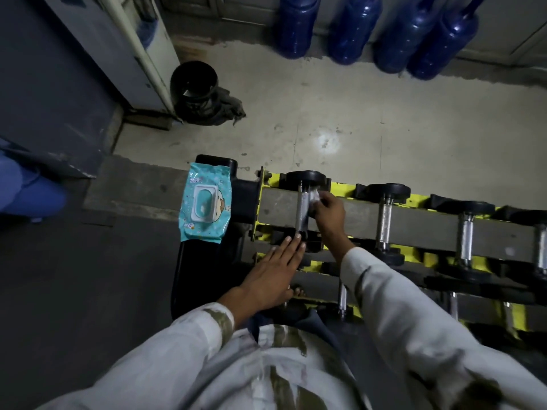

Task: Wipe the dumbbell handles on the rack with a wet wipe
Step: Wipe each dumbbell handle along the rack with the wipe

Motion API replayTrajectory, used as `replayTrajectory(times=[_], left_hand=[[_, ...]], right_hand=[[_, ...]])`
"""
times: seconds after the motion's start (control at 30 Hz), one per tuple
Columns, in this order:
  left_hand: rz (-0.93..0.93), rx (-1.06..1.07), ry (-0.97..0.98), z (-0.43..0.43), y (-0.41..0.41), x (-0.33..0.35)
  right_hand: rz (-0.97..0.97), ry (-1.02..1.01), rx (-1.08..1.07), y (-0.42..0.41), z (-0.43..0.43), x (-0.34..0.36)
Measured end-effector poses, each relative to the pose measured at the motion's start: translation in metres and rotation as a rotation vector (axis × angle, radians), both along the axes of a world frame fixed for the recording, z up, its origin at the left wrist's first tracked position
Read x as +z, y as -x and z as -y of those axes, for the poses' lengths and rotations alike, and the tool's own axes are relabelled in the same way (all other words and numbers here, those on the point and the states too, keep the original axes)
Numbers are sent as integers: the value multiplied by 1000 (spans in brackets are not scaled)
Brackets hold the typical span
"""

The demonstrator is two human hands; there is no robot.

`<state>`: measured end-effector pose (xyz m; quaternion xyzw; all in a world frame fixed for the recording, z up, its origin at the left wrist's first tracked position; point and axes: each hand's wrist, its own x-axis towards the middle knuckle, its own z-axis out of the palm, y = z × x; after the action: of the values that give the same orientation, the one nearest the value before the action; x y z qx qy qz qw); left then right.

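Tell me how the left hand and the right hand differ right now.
The left hand lies flat with straight fingers; the right hand curls round a wet wipe. The left hand rests at the near end of the leftmost dumbbell; the right hand is at its handle's far end. Both work at that same dumbbell.

What I can count here
I see four big blue bottles (353,31), one black bucket (194,81), one pack of wipes (205,202), one wet wipe (314,197), one yellow rack (342,190) with four dumbbells (302,208) on its top row, and two hands, my left hand (273,276) and my right hand (328,211); I cannot count the lower row.
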<state>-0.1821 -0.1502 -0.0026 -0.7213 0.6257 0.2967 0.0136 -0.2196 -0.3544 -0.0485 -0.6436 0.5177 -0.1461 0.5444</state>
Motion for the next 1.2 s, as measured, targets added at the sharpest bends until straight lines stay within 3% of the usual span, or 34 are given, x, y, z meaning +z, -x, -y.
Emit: replayTrajectory(times=[0.13,0.23,0.37,0.47,0.57,0.7,0.8,0.93,1.1,1.2], left_hand=[[0,-9,2,-2,0,0],[0,-16,-1,-2,-3,-1],[19,-13,0,-1,-2,-2],[27,10,-4,-1,2,-1],[27,46,-1,1,7,-1],[26,93,-13,6,16,0],[45,125,-24,9,24,0],[78,161,-66,12,32,0],[130,259,-96,19,47,9],[101,375,-160,23,59,15]], right_hand=[[-31,-274,-14,1,-16,1],[63,-460,-140,-13,2,9],[37,-317,-308,-30,13,2],[-3,3,-245,-8,-20,6],[-15,425,125,15,-31,13],[-267,950,789,13,7,15],[-318,1082,961,15,23,25],[-166,1253,1459,32,30,23],[-278,1276,1396,2,60,32],[-220,1263,1644,4,41,36]])
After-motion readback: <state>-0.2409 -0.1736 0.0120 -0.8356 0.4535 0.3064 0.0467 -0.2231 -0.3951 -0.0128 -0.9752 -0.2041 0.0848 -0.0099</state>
